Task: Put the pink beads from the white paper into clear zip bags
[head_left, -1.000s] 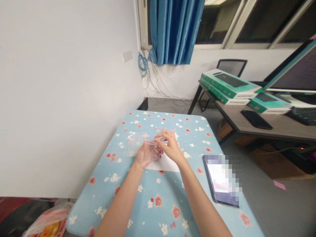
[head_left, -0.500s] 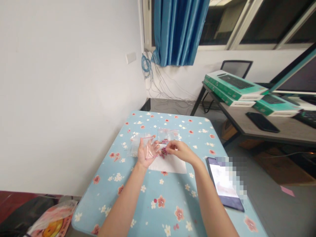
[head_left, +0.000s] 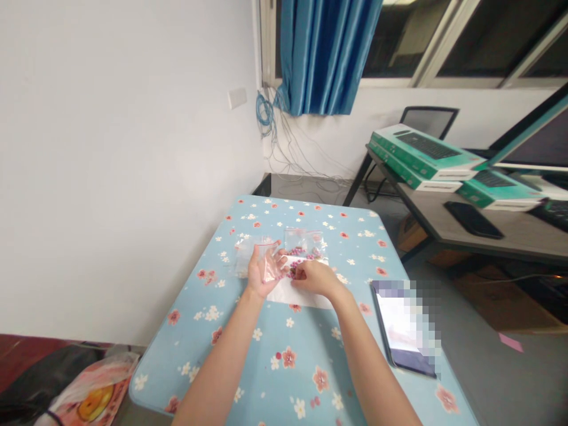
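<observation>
My left hand (head_left: 256, 277) is turned palm up, with a small clear zip bag (head_left: 270, 260) with a red seal line held across its palm and fingers. My right hand (head_left: 318, 278) is closed in a pinch, fingertips down among small purple-pink beads (head_left: 293, 266); what is between the fingers is hidden. The beads lie over a white sheet of paper (head_left: 298, 297). Just beyond them is another clear zip bag (head_left: 304, 238) with more purple-pink beads at its lower part. Further clear bags (head_left: 243, 258) lie left of my left hand.
The table (head_left: 270, 378) has a blue flowered cover. A phone (head_left: 402, 331) with a lit screen lies by its right edge. On a desk at the right are green keyboard boxes (head_left: 426, 154) and a dark phone (head_left: 473, 219). A white wall (head_left: 133, 177) borders the left.
My right hand has dropped lower and slightly left into the beads, uncovering more of the far bag. My left hand still holds its bag in nearly the same place. The view has shifted slightly.
</observation>
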`<action>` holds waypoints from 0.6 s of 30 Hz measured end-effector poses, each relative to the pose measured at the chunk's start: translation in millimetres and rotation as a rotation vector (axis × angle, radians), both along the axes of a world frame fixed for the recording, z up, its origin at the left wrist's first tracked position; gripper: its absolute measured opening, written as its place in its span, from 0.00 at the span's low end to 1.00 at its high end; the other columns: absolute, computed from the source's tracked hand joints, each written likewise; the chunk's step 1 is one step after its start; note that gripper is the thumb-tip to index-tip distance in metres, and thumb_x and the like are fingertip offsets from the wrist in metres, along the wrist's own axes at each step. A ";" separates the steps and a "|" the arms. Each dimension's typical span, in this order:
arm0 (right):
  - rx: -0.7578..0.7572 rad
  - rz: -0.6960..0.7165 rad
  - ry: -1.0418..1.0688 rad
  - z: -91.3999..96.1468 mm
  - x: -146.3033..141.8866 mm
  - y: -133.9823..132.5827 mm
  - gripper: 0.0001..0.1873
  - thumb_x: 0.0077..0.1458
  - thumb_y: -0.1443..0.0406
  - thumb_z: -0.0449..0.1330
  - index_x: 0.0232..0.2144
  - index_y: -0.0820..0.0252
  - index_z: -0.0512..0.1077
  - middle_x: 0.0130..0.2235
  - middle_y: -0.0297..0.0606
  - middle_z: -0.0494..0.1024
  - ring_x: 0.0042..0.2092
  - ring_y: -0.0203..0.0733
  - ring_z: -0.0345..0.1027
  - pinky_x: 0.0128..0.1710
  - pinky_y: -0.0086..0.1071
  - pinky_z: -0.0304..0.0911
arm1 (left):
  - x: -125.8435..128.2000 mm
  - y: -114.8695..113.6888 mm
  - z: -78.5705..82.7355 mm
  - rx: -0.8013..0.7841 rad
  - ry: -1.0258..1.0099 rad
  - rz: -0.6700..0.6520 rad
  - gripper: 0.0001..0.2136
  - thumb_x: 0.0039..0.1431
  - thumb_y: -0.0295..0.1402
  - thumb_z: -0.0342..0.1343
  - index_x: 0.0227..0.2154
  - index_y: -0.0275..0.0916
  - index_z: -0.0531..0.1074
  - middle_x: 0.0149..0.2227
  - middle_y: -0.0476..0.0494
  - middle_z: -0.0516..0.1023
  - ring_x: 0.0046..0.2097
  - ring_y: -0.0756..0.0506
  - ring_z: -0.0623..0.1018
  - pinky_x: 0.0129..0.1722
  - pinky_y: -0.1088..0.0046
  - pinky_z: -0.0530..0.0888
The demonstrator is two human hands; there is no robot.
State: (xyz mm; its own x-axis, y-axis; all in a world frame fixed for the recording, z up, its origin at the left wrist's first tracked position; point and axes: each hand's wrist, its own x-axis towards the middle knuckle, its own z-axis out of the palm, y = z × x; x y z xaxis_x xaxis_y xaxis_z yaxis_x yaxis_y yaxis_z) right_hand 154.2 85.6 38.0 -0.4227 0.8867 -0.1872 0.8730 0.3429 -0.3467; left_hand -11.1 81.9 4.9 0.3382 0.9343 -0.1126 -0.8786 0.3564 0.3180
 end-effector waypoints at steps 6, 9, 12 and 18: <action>-0.041 0.037 0.098 3.6 4.8 -0.1 0.04 0.46 0.66 0.58 0.25 0.59 0.74 0.28 0.36 0.78 0.30 0.39 0.68 0.26 0.28 0.50 | 0.3 0.4 0.6 -0.018 0.014 0.003 0.23 0.57 0.52 0.47 0.42 0.36 0.72 0.32 0.42 0.74 0.31 0.47 0.73 0.30 0.71 0.70; -0.067 0.027 0.276 7.6 13.8 1.8 0.06 0.50 0.65 0.56 0.26 0.60 0.72 0.27 0.35 0.76 0.29 0.37 0.66 0.28 0.28 0.54 | 0.9 1.2 -2.4 0.001 0.028 0.002 0.23 0.56 0.51 0.49 0.42 0.36 0.72 0.33 0.42 0.74 0.31 0.47 0.74 0.31 0.71 0.70; -0.027 -0.045 0.467 14.6 22.2 2.5 0.09 0.53 0.62 0.55 0.27 0.60 0.71 0.26 0.34 0.75 0.28 0.36 0.64 0.30 0.28 0.56 | 2.2 1.4 -5.1 0.036 0.037 -0.031 0.23 0.55 0.49 0.52 0.43 0.34 0.72 0.33 0.42 0.75 0.32 0.47 0.74 0.32 0.70 0.70; 0.116 -0.163 0.811 31.5 19.6 -1.5 0.11 0.54 0.57 0.56 0.30 0.60 0.71 0.26 0.34 0.72 0.29 0.36 0.63 0.31 0.30 0.59 | 5.6 -0.4 -4.8 0.091 0.044 -0.094 0.21 0.53 0.44 0.57 0.42 0.31 0.72 0.33 0.41 0.77 0.32 0.47 0.74 0.33 0.69 0.70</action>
State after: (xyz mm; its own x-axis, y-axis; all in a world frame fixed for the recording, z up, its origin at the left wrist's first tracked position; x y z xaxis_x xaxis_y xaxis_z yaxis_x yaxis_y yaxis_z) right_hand 173.8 84.2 69.5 -0.2515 0.9434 0.2162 0.4096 0.3061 -0.8594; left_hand -5.5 81.5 0.1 0.4209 0.9060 -0.0450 -0.8274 0.4038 0.3904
